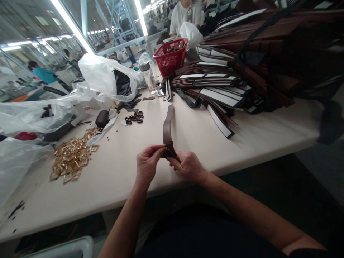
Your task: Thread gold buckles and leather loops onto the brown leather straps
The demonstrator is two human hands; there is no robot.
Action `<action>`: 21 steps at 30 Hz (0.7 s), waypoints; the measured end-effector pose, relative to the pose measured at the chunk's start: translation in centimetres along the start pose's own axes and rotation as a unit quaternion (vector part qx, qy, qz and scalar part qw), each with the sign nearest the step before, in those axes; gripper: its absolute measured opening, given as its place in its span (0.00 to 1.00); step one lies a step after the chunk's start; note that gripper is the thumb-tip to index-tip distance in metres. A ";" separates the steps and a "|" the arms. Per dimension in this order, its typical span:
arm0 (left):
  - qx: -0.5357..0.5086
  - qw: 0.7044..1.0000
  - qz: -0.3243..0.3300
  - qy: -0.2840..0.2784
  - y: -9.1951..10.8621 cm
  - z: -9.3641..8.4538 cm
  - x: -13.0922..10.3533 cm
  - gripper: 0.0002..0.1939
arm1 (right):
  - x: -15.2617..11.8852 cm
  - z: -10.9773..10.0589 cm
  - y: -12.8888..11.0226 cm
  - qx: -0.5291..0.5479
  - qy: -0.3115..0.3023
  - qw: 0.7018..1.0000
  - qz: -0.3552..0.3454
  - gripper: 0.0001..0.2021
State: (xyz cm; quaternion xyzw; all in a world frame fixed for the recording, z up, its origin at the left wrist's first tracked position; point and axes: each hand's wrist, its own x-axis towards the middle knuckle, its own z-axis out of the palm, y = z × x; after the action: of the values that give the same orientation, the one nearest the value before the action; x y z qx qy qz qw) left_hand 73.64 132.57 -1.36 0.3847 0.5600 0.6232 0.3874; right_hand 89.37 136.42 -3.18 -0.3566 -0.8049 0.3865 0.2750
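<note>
A brown leather strap [167,129] runs away from me over the table, its near end between my two hands. My left hand [148,161] pinches it from the left, close to a narrow loop around the strap. From the right, my right hand [189,165] grips the near end, where a small glint of gold metal shows at the fingers. The fingers cover most of that end. Left of my hands lies a heap of gold rectangular buckles [71,157]. Several small dark brown loops [135,117] lie in a cluster farther back.
Bundles of brown strips [209,79] with white backing cover the right rear. Behind stand a red basket [172,59] and a clear bottle [148,79]. Plastic bags [107,71] fill the left rear, near a dark rounded case [102,118]. The table's front edge [228,170] runs close to me.
</note>
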 end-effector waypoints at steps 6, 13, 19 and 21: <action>0.019 1.000 -0.011 -0.007 0.0 0.2 0.1 0.07 | 0.1 0.0 0.0 -0.038 -0.004 0.999 -0.001 0.17; -0.060 0.993 -0.050 -0.086 -1.6 -0.9 -0.3 0.12 | 0.2 0.0 0.3 0.038 -0.021 0.999 0.014 0.15; -0.177 0.973 -0.137 -0.061 -2.0 -0.3 -1.0 0.15 | 0.4 0.0 0.4 0.064 -0.031 0.997 0.016 0.15; -0.158 0.978 -0.127 -0.050 -1.8 0.0 -1.1 0.14 | 0.5 0.0 0.4 0.076 -0.033 0.996 0.022 0.15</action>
State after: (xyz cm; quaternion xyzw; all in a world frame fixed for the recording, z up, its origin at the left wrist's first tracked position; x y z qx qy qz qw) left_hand 74.20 131.75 -3.17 0.2749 0.4792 0.6294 0.5466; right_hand 89.27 137.04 -3.43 -0.3396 -0.7734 0.4644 0.2661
